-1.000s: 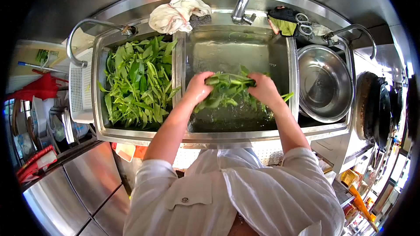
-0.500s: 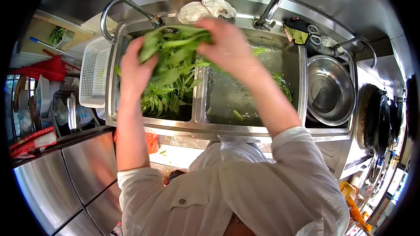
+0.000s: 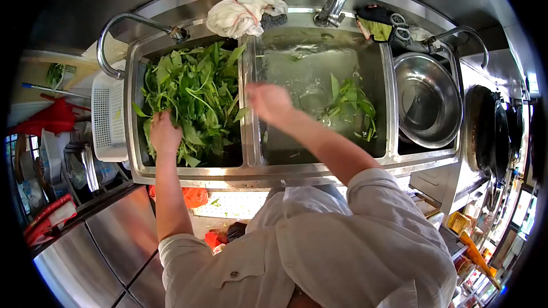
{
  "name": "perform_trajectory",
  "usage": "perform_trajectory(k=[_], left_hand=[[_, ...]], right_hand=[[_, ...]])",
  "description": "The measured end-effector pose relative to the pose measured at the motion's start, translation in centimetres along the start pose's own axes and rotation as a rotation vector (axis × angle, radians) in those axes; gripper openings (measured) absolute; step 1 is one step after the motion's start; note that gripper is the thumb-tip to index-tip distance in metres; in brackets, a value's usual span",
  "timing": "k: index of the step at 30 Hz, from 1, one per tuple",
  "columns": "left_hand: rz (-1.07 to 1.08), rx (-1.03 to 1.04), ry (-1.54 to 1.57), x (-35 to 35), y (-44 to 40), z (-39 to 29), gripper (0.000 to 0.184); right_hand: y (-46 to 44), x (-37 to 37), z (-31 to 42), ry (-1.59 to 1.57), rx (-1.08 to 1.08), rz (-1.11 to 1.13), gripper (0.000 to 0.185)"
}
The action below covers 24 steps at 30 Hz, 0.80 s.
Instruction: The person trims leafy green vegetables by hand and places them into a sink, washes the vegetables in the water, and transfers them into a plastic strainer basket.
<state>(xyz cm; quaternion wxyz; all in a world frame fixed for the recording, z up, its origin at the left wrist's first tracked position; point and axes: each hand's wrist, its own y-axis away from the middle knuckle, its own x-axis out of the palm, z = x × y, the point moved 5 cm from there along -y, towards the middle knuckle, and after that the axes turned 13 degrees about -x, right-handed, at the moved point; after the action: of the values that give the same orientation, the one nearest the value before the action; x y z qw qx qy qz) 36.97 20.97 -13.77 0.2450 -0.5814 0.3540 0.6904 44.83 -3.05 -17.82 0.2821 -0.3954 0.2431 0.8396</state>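
A heap of leafy greens (image 3: 197,91) fills the left sink basin. My left hand (image 3: 165,134) rests at the heap's left front edge, its fingertips against the leaves and the thumb apart from the fingers. Over the metal divider (image 3: 250,142) between the basins is my right hand (image 3: 271,102), its fingers smeared by motion. It holds no bunch that I can see. In the middle basin, a smaller bunch of greens (image 3: 354,102) floats in water (image 3: 297,128), to the right of that hand.
A steel bowl (image 3: 428,102) sits in the right basin. A white perforated basket (image 3: 109,117) stands left of the sink. Behind the basins are a white cloth (image 3: 242,14), a faucet (image 3: 337,0) and scissors (image 3: 401,27). Another curved faucet (image 3: 114,20) reaches over the left side.
The greens lifted between both hands now lie in the left basin. My left hand has lowered toward the front; my right hand has moved down to the divider. The floating bunch shows more fully.
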Motion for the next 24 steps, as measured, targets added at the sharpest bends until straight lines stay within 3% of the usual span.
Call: perform_trajectory(k=[3, 4, 5, 6, 7, 9, 10, 12, 13, 14, 15, 16, 17, 18, 19, 21, 22, 24], left_hand=[[-0.11, 0.239, 0.143, 0.1, 1.0, -5.0, 0.043], [-0.138, 0.335, 0.214, 1.0, 1.3, -6.9, 0.041], [-0.068, 0.367, 0.224, 2.0, 1.9, -9.2, 0.039], [-0.092, 0.48, 0.244, 2.7, 3.0, -11.5, 0.043], [-0.054, 0.573, 0.285, 4.5, 3.8, -13.0, 0.053], [0.097, 0.509, 0.248, 6.4, 5.5, -14.3, 0.063], [0.037, 0.498, 0.273, 8.0, 5.7, -13.7, 0.059], [-0.016, 0.486, 0.306, 9.4, 6.6, -12.3, 0.055], [0.126, 0.439, 0.271, 10.0, 6.7, -11.4, 0.053], [0.266, 0.392, 0.235, 10.5, 6.9, -10.5, 0.051], [0.263, 0.393, 0.242, 10.6, 7.0, -9.6, 0.051], [0.17, 0.478, 0.243, 10.6, 7.1, -9.3, 0.051], [0.072, 0.561, 0.242, 10.5, 7.2, -9.0, 0.051], [0.161, 0.494, 0.152, 10.3, 6.9, -8.7, 0.045], [0.153, 0.489, 0.151, 11.0, 6.7, -7.9, 0.045], [0.126, 0.59, -0.096, 12.9, 6.8, -6.5, 0.035], [0.131, 0.588, -0.101, 13.1, 6.8, -6.0, 0.035], [0.155, 0.646, -0.003, 13.2, 8.0, -5.5, 0.029]], right_hand=[[-1.2, -0.4, -10.1, 0.108, 0.249, -0.172, 0.031], [-2.5, 0.5, -11.9, 0.1, 0.248, -0.178, 0.031], [-3.5, 0.4, -13.0, 0.241, 0.193, -0.379, 0.032], [-4.1, 0.3, -13.4, 0.377, 0.136, -0.58, 0.034], [-4.7, 1.1, -14.0, 0.36, 0.134, -0.584, 0.034], [-5.9, 4.0, -16.4, 0.244, 0.27, -0.084, 0.039], [-5.8, 3.7, -16.6, 0.235, 0.275, -0.082, 0.039], [-4.7, 5.6, -17.1, 0.209, 0.24, 0.573, 0.042], [-3.9, 5.6, -17.3, 0.217, 0.243, 0.575, 0.042], [-3.0, 4.9, -17.3, 0.229, 0.271, 0.344, 0.039], [-2.1, 4.1, -17.2, 0.238, 0.294, 0.112, 0.037], [-1.7, 4.1, -17.4, 0.248, 0.292, 0.107, 0.037], [-1.6, 3.4, -17.6, 0.249, 0.321, -0.036, 0.035], [-1.6, 3.0, -18.0, 0.246, 0.345, -0.178, 0.033], [-2.1, 3.4, -18.8, 0.245, 0.336, -0.182, 0.033], [-2.3, 5.6, -20.8, 0.085, 0.52, 0.18, 0.036], [-2.0, 5.9, -20.9, 0.06, 0.5, 0.279, 0.035], [-1.1, 5.8, -20.7, 0.067, 0.464, 0.277, 0.03]])
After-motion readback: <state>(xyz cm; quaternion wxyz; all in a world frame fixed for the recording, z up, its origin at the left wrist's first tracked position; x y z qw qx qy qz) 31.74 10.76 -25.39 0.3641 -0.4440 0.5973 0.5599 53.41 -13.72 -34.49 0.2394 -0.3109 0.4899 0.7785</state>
